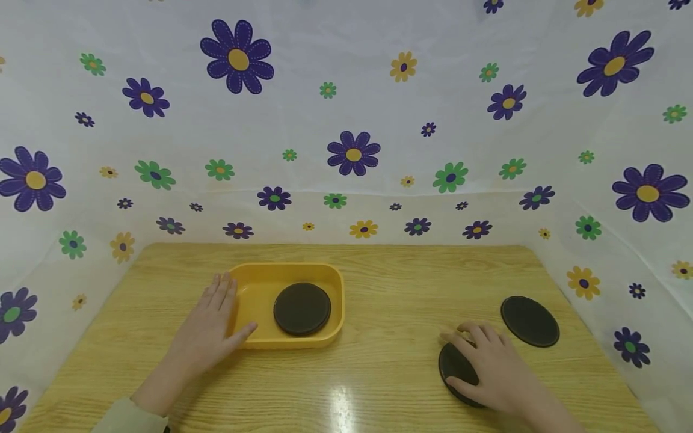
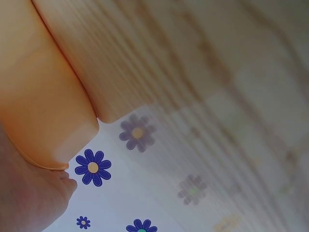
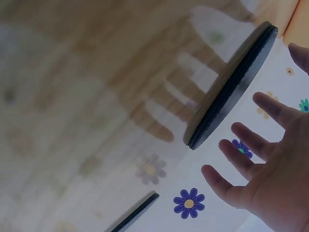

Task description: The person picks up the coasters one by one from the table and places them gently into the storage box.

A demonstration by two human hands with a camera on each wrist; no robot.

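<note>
Left hand: While its thumb stood out wide over the near left corner of the yellow tray, the other fingers of the left hand lay straight and close together along the tray's left end, touching it.
Right hand: The right hand was above the near disc, its fingers spread wide and lightly bent; the right wrist view showed a gap between them and the disc, so they gripped nothing.
Near disc: Round, flat and black, it lay on the wooden table to the right of the tray, partly covered by the right hand in the head view.
Far disc: The far disc, also black, lay flat on the table, farther right and a little beyond the near disc, apart from it.
Tray and its disc: The shallow tray, with rounded corners, sat left of the table's middle; a third black disc lay flat inside, in the right half.
Table: Pale grain ran across its shiny top, and the right hand was mirrored in it in the right wrist view.
Cloth: White cloth printed with purple, green and yellow flowers hung along the far, left and right sides.
Sleeve: A pale sleeve ended at the left wrist.
</note>
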